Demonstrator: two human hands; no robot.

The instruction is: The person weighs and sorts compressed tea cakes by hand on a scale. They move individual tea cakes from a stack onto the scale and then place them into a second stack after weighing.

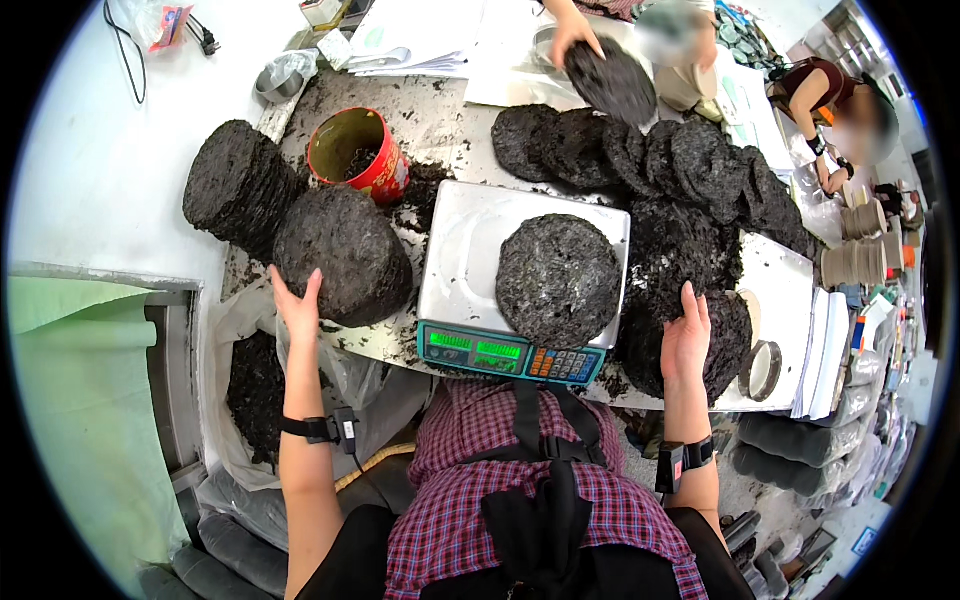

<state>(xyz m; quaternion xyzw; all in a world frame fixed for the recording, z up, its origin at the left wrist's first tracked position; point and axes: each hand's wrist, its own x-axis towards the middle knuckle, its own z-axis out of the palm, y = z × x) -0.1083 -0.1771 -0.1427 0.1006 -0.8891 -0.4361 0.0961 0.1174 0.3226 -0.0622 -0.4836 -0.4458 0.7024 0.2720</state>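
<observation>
A dark round pressed cake, which looks like compressed tea (558, 280), lies flat on the steel pan of a digital scale (462, 232) in front of me. My left hand (298, 305) is open, thumb and fingers apart, at the near edge of a stack of dark cakes (345, 258); whether it touches them I cannot tell. To the right of the scale, my right hand (686, 338) is open with fingers stretched out and nothing held. It is beside a dark pile of cakes and crumbs (728, 345), partly hiding it.
Behind the left stack stand another cake stack (240, 185) and a red tin (385, 178) with crumbs inside. A row of cakes (690, 160) leans across the far side. Opposite, a co-worker's hand (575, 30) holds a blurred cake (612, 85). A lined sack (255, 400) of dark crumbs stands lower left.
</observation>
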